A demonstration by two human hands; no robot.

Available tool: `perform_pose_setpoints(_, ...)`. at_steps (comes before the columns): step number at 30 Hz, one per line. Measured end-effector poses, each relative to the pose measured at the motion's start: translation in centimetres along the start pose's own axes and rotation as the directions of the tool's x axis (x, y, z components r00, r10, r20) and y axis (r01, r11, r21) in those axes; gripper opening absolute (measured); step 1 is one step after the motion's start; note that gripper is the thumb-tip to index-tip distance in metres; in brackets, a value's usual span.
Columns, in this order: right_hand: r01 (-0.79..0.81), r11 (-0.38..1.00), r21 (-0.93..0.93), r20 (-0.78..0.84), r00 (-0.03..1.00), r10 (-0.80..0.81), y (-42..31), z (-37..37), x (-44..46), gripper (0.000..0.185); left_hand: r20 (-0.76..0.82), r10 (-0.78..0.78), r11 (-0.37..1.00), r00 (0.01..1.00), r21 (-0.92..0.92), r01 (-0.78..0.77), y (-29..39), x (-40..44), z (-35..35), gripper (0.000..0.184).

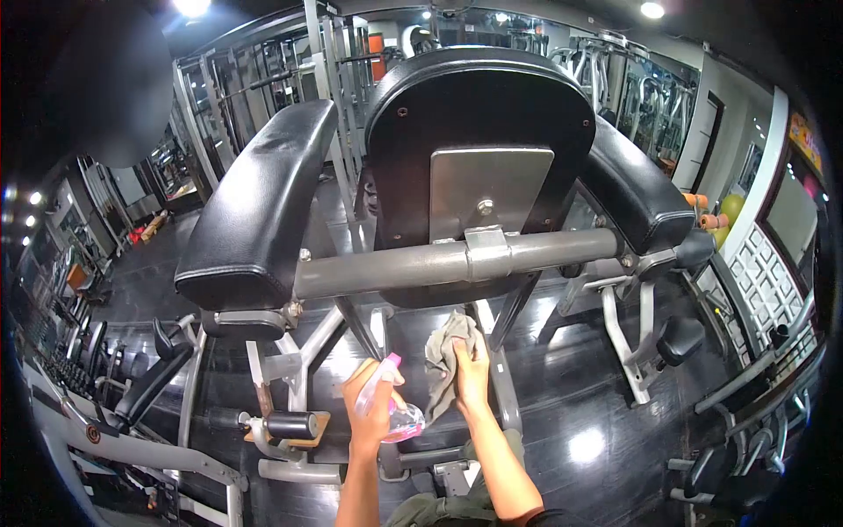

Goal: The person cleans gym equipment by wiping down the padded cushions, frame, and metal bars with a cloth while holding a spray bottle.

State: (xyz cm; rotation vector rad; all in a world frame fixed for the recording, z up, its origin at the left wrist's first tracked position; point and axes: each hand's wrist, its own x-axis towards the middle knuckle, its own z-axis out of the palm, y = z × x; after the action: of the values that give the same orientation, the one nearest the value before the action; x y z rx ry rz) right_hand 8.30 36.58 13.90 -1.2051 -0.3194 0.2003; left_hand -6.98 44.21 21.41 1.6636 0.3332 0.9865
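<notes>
My left hand (371, 397) is wrapped round a clear spray bottle (406, 425) with a pink nozzle and pink liquid in the bottom. Close beside it, my right hand (472, 373) grips a crumpled grey cloth (446, 351), which hangs down from the fingers. Both hands are low in the view, below the grey crossbar (378, 270) of a gym machine and apart from it. Above the bar rises the back of a black backrest (487, 110) with a bolted metal plate (457, 184). Black padded armrests stand at the left (259, 198) and right (637, 184).
A foot roller (291, 425) and frame tubes stand low at the left. Another machine with a small black pad (681, 341) is at the right. Dumbbells (66, 373) line the far left; mirrors and cable frames fill the back. The dark floor (580, 369) reflects lights.
</notes>
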Motion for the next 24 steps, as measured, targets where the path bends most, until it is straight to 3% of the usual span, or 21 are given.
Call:
perform_pose_setpoints(2, -0.27, 0.932, 0.244, 0.098, 0.962, 0.253, 0.6, -1.3, -0.6, 0.04, 0.009, -0.039, 0.998, 0.999, -0.054, 0.04, -0.3, -0.3, 0.2, 0.029)
perform_pose_setpoints(6, -0.401, 0.909, 0.11, 0.194, 0.906, 0.376, -1.0, -4.4, -1.6, 0.029, 0.022, 0.005, 0.993, 1.0, -0.117, -0.002, -0.7, -0.2, 0.9, 0.031)
perform_pose_setpoints(9, -0.489, 0.86, 0.143, 0.177, 0.868, 0.464, -1.7, -6.9, -1.9, 0.029, 0.074, 0.051, 0.991, 0.996, -0.13, -0.041, -1.3, 0.1, 1.7, 0.032)
perform_pose_setpoints(10, -0.477, 0.867, 0.144, 0.157, 0.876, 0.456, -2.0, -7.7, -1.9, 0.029, 0.09, 0.054, 0.988, 0.995, -0.146, -0.041, -1.4, 0.3, 2.0, 0.032)
perform_pose_setpoints(12, -0.511, 0.799, 0.316, 0.198, 0.859, 0.471, -2.6, -9.2, -1.7, 0.03, 0.142, 0.051, 0.987, 0.988, -0.16, -0.028, -1.7, 0.8, 2.7, 0.032)
perform_pose_setpoints(14, -0.442, 0.841, 0.311, 0.141, 0.897, 0.419, -3.3, -10.2, -1.6, 0.033, 0.181, 0.06, 0.978, 0.982, -0.209, -0.021, -2.0, 1.3, 3.6, 0.032)
perform_pose_setpoints(16, -0.385, 0.88, 0.279, 0.147, 0.922, 0.357, -3.7, -12.0, -1.8, 0.036, 0.222, 0.039, 0.966, 0.974, -0.259, 0.02, -2.5, 1.8, 4.6, 0.033)
perform_pose_setpoints(17, -0.293, 0.939, 0.181, -0.006, 0.954, 0.299, -3.5, -12.2, -1.9, 0.041, 0.233, 0.049, 0.952, 0.971, -0.306, 0.025, -2.7, 2.1, 5.2, 0.033)
perform_pose_setpoints(20, -0.368, 0.92, 0.137, -0.174, 0.905, 0.388, -5.2, -13.7, -3.1, 0.039, 0.317, 0.017, 0.937, 0.948, -0.336, 0.096, -2.9, 2.9, 6.5, 0.021)
perform_pose_setpoints(22, -0.391, 0.92, 0.035, -0.125, 0.911, 0.392, -5.6, -16.1, -4.0, 0.036, 0.364, 0.02, 0.938, 0.931, -0.33, 0.109, -3.4, 3.3, 7.5, 0.02)
perform_pose_setpoints(24, -0.243, 0.968, -0.069, -0.229, 0.948, 0.221, -6.5, -16.3, -4.8, 0.035, 0.434, 0.096, 0.942, 0.896, -0.331, 0.059, -4.1, 3.7, 8.4, 0.028)
